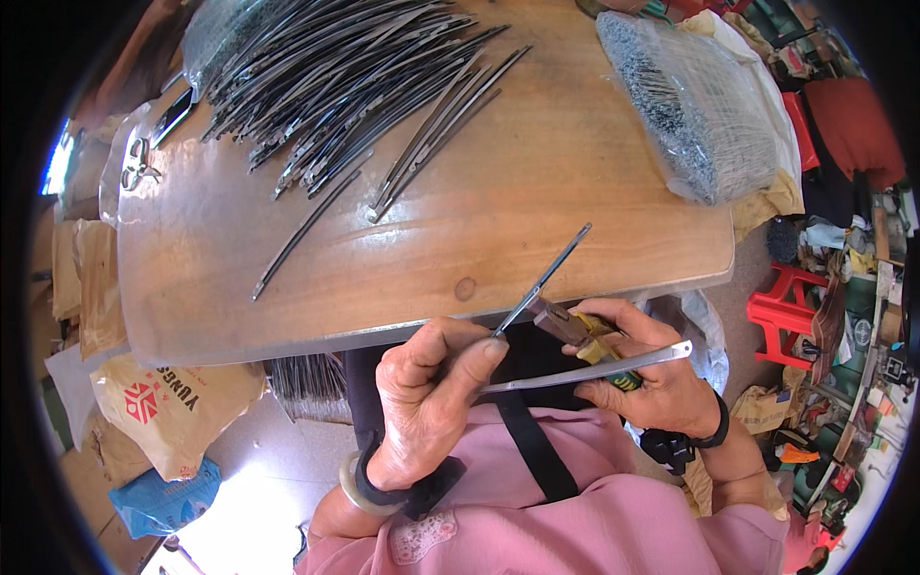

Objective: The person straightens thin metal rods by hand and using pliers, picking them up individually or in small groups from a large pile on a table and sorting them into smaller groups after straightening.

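My left hand point(428, 388) is closed, pinching a narrow dark metal strip point(561, 261) between thumb and forefinger; it slants up to the right beyond the table's near edge. A second, lighter metal strip point(613, 368) with a hole at its end runs from under my left fingers across in front of my right hand. My right hand point(647, 369) is wrapped round the yellow and green handles of pliers point(565, 324), whose jaws are at the dark strip. Whether the jaws grip it I cannot tell. On the table lies a large pile of similar dark strips point(345, 86).
A single strip point(305, 235) lies apart on the wooden table point(575, 172). Plastic-wrapped metal pieces point(695, 115) sit at the far right, scissors point(140, 165) and a phone point(172, 117) at the far left. A red stool point(781, 307) and a paper sack point(177, 407) flank the table.
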### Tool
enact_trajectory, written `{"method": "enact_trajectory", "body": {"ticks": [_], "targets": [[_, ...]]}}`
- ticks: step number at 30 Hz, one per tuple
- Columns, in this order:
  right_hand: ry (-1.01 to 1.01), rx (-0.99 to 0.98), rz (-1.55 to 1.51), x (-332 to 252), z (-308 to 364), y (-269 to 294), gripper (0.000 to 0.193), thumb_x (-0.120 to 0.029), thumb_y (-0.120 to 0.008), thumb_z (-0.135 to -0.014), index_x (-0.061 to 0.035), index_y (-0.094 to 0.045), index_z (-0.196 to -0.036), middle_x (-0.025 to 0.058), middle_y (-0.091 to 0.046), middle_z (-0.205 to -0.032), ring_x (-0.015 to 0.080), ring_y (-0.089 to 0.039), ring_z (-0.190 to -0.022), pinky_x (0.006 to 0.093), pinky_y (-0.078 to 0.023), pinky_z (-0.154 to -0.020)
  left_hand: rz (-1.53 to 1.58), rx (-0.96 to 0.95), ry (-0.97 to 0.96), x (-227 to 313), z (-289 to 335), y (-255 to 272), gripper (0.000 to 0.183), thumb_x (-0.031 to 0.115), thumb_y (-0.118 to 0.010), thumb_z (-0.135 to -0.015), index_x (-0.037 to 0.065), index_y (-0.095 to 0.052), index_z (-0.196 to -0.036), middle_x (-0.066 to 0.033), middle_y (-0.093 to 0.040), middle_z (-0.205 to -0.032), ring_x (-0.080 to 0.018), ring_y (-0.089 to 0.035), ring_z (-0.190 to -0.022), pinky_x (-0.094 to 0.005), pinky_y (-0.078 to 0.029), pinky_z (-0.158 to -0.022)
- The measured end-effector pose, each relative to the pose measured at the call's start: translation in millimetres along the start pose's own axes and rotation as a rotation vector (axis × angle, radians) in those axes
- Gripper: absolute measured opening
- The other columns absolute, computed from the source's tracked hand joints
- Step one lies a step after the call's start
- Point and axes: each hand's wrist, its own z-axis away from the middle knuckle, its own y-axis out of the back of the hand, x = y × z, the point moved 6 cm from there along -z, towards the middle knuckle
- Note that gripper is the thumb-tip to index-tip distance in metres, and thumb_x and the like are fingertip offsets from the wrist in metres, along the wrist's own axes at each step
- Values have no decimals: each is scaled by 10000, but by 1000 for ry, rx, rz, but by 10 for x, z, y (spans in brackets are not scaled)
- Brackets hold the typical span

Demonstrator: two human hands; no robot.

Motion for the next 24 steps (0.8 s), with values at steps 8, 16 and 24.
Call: {"method": "enact_trajectory", "body": {"ticks": [8,16,24], "targets": [[165,-124,155,-159,-128,-91,337,-124,-803,-674,87,-638,-879,188,-565,-1215,341,-613,-982,372,-507,-814,11,26,-1,40,16,52,24,-33,-659,-878,-25,-643,-894,27,-579,-678,-19,-443,-616,-179,-367,-540],[265,-153,372,-172,-126,-186,346,-172,-775,-689,76,-616,-872,220,-561,-1123,344,-609,-923,387,-521,-774,-101,22,-20,14,-3,87,30,-53,-647,-855,-36,-630,-872,-2,-596,-656,-45,-498,-599,-203,-405,-531],[349,-242,396,-327,-504,-309,388,-200,-725,-729,76,-586,-963,189,-547,-976,317,-609,-876,368,-529,-692,-37,295,-58,129,-38,337,93,2,-599,-863,25,-556,-785,11,-505,-577,-44,-391,-414,-198,-258,-360]]}}
